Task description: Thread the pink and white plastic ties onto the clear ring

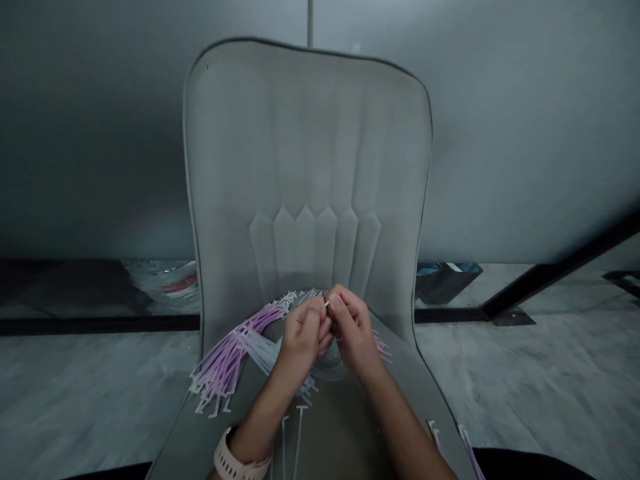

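My left hand (pixel 305 328) and my right hand (pixel 354 330) meet above the chair seat, fingertips pinched together. A small white piece (pixel 327 303) shows between the fingertips of both hands; the rest of it is hidden by the fingers. Below the hands is a clear round plastic item (pixel 330 365), partly covered by them. To the left lies a fanned bundle of thin purple sticks (pixel 223 363) with bent white ends. Pale blue sticks (pixel 260 352) of the same sort cross it and run under my left forearm. More purple sticks (pixel 383 348) poke out beside my right wrist.
The grey padded chair (pixel 310 147) has a tall backrest behind the hands. A few loose pale sticks (pixel 299 433) lie on the front of the seat, others (pixel 434 433) near its right edge. Behind stands a grey panel (pixel 525 133) above a dark rail (pixel 100 325).
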Available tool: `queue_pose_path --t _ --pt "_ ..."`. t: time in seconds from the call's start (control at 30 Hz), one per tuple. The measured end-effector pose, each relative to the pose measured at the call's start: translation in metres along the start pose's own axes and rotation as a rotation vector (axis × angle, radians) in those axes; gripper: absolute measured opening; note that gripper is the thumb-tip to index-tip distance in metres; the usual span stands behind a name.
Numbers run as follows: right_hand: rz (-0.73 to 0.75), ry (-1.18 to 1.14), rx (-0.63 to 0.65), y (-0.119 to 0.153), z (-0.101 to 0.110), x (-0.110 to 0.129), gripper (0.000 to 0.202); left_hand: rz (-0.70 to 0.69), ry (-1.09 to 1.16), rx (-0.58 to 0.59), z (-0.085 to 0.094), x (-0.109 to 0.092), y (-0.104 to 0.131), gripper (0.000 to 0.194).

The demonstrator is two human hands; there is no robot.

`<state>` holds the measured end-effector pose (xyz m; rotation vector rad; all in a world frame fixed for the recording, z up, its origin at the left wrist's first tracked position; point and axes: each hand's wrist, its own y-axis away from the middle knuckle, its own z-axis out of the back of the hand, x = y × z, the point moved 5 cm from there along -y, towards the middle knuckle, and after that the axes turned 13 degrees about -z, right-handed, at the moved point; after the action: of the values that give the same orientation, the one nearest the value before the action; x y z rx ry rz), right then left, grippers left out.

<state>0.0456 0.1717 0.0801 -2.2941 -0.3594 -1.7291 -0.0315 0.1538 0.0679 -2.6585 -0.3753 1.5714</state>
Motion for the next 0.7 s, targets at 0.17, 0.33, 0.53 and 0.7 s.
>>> queue_pose_path --t 0.17,0.33,0.53,0.7 --pt "-0.047 -0.085 0.012 -0.0026 0.0028 -0.0088 0.035 0.014 0.017 0.020 0.0003 0.0006 0.0000 0.033" --pt "-0.058 -0.127 0.037 -0.0016 0.0020 -0.0102 0.035 0.035 0.042 0.049 -0.0023 -0.0019 -0.0006 0.032" --pt "-0.056 -0.116 0.008 -0.0019 0.0023 -0.0112 0.036 0.055 0.073 0.011 -0.0026 0.0012 -0.0014 0.036" --pt "-0.029 -0.077 0.013 -0.0023 0.0018 -0.0100 0.036 0.053 0.076 0.012 -0.0017 0.0036 -0.0017 0.037"
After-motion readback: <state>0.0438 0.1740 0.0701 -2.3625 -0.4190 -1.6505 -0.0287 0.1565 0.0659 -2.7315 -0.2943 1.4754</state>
